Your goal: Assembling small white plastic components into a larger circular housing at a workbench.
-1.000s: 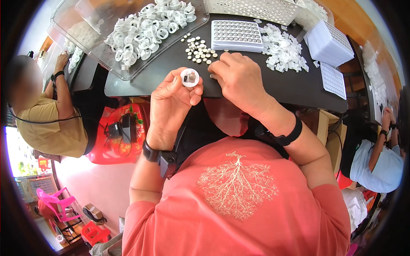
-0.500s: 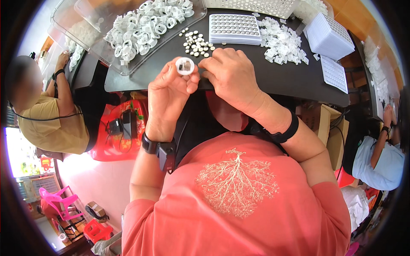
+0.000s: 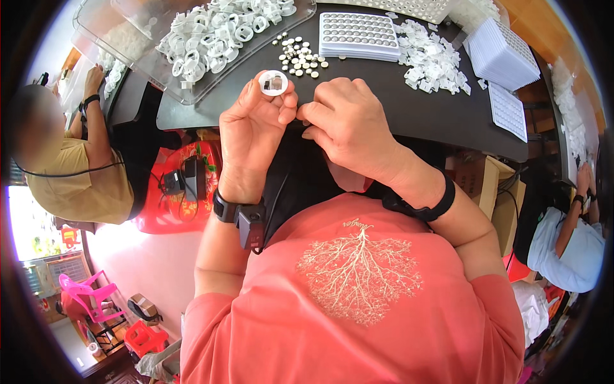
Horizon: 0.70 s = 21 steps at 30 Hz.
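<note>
Head cam: L hand [image 3: 256,125] pinches round white pc [image 3: 274,83] near edge of dark table [image 3: 441,121]; R hand [image 3: 352,121] just beside, fingers bunched, can't tell if holding anything. Slack pinch could drop pc off edge. Beyond: silver discs [image 3: 305,65], white trays [image 3: 358,38], clear bin [image 3: 137,61] w/ white rings [image 3: 220,38]. Rm: co-worker L [image 3: 77,179], co-worker R [image 3: 566,249].

Pale cursive lettering [image 3: 357,224] on the coral shirt [image 3: 256,307]

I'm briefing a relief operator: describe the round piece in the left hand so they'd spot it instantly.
From the dark table, go to the left hand at its near edge. It holds a round white piece. Unlike the white rings heaped in the clear tray, this one is held alone, a dark patch inside.
</note>
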Motion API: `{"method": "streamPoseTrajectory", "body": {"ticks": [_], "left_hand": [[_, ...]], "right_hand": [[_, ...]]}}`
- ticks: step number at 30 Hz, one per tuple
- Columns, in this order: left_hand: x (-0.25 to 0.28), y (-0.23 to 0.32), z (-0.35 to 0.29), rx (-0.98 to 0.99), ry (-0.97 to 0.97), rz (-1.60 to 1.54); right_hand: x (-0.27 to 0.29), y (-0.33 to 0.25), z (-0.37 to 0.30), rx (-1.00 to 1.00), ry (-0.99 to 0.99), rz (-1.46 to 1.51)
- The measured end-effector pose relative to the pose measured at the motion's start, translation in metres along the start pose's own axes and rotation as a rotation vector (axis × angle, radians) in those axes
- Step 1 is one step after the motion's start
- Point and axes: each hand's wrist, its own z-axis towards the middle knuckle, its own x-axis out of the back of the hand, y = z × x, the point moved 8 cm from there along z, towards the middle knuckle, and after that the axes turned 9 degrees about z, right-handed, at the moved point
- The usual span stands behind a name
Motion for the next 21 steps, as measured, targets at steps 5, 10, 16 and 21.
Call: {"method": "streamPoseTrajectory", "body": {"ticks": [5, 10, 16, 21], "left_hand": [[0.001, -0.002, 0.003, 0.001, 0.011, 0.017], [-0.008, -0.009, 0.004, -0.002, 0.027, 0.037], [-0.025, -0.020, 0.009, -0.032, -0.047, 0.262], [-0.028, -0.030, 0.015, -0.008, -0.051, 0.333]], "right_hand": [[-0.005, 0.001, -0.003, 0.031, -0.018, -0.034], [0.007, 0.005, -0.008, 0.030, 0.037, 0.005], [0.034, 0.056, -0.002, -0.600, 0.185, 0.843], [0.029, 0.056, 0.008, -0.718, 0.132, 1.150]]}}
